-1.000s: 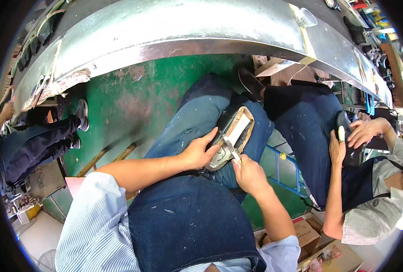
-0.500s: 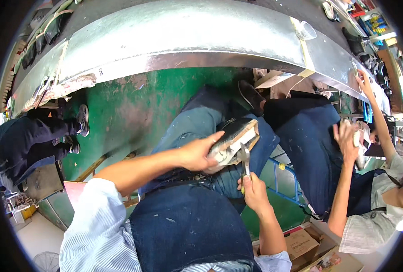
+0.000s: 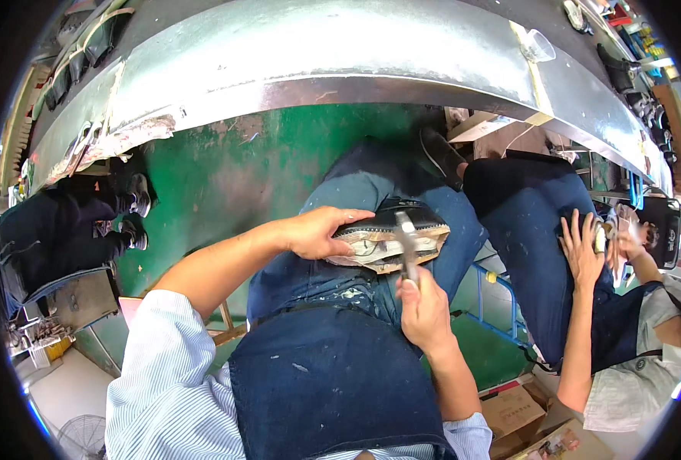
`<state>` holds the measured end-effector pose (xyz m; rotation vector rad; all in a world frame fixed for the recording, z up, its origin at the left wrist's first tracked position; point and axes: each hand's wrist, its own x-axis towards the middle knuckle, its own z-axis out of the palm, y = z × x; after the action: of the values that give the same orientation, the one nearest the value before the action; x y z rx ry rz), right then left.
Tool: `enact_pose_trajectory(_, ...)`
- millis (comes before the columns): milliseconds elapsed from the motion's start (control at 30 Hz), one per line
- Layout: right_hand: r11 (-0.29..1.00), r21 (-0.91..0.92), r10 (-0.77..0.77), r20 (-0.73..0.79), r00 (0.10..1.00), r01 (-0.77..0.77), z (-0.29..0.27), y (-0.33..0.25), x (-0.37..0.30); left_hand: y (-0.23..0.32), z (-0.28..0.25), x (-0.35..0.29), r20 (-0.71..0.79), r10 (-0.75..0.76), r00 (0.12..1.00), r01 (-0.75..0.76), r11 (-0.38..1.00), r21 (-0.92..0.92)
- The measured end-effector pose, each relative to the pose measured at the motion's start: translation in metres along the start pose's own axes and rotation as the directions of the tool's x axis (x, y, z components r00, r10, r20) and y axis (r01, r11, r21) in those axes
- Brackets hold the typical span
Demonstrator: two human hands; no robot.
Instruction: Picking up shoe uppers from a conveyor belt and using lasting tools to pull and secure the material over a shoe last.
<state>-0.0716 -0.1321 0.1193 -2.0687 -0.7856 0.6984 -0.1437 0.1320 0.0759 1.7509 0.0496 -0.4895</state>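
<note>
A black shoe lies sideways across my thighs, its pale, unfinished underside turned toward me and its dark upper facing away. My left hand grips one end of it, thumb on the underside and fingers over the upper. In my right hand is a pair of metal pincers, held upright by the handles. Their head is blurred and overlaps the shoe's edge near its middle; whether the jaws pinch the material cannot be made out.
A long metal-topped workbench curves across the far side, with a clear cup on it. Close on my right sits a co-worker, hands at a light-coloured item. Another person's legs show at left. Cardboard boxes stand at lower right.
The shoe has turned from slanting upward to lying level across my lap. The pincers have moved up to the shoe's edge. The co-worker's raised arm has come down from the bench.
</note>
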Motion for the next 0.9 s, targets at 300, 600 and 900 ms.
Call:
enact_pose_trajectory(300,0.976,0.057,0.204,0.127,0.971,-0.212,-0.008,0.034,-0.021,-0.002,0.006,-0.008,-0.053,0.004,0.999,-0.005,1.0,-0.007)
enact_pose_trajectory(600,0.906,0.33,0.285,-0.016,0.959,-0.264,-0.01,0.049,-0.047,0.009,-0.003,0.002,-0.129,-0.087,0.988,0.053,0.968,-0.247)
enact_pose_trajectory(900,0.74,0.639,0.321,-0.062,0.945,-0.209,-0.03,0.064,-0.082,0.125,-0.001,0.041,-0.372,0.21,0.904,-0.252,0.965,-0.067)
